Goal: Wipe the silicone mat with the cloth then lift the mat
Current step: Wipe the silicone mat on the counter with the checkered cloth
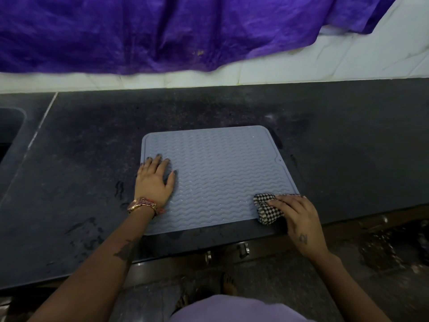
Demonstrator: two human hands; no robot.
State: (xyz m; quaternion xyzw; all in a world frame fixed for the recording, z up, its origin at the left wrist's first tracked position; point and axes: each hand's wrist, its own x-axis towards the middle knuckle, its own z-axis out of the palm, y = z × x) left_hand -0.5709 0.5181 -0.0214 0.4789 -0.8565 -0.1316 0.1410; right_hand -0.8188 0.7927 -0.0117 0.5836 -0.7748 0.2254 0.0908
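Grey wavy-ribbed silicone mat (222, 177), flat at dark counter (81, 159) front edge; left hand (154, 180) pressing its left side, right hand (299, 219) holding black-and-white checked cloth (265, 209) on its front-right corner.

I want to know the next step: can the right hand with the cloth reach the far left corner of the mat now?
Probably yes. The right hand presses the cloth at the near right corner, and the silicone mat between lies bare. The left hand rests flat on the left edge, nearer than that corner.
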